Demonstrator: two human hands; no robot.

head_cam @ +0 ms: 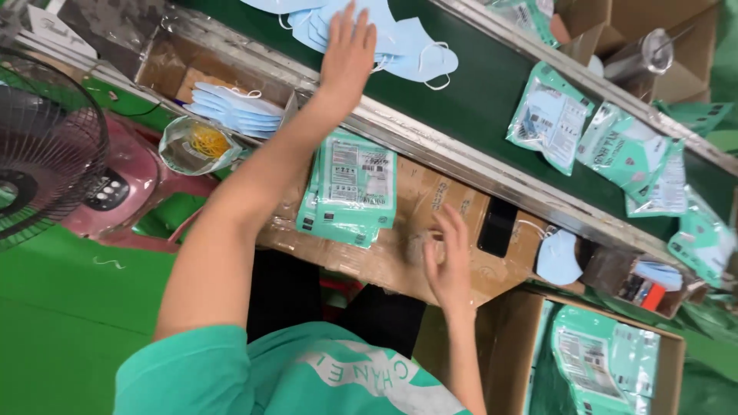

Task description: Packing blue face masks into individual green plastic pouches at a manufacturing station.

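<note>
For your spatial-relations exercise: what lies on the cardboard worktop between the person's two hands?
In the head view, a stack of green-and-white sealed plastic packets lies on the brown cardboard worktop, between the left hand on the pale blue face masks and the right hand.

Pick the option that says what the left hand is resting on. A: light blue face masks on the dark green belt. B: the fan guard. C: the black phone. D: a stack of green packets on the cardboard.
A: the left hand lies flat on the light blue face masks spread on the dark green belt.
</note>
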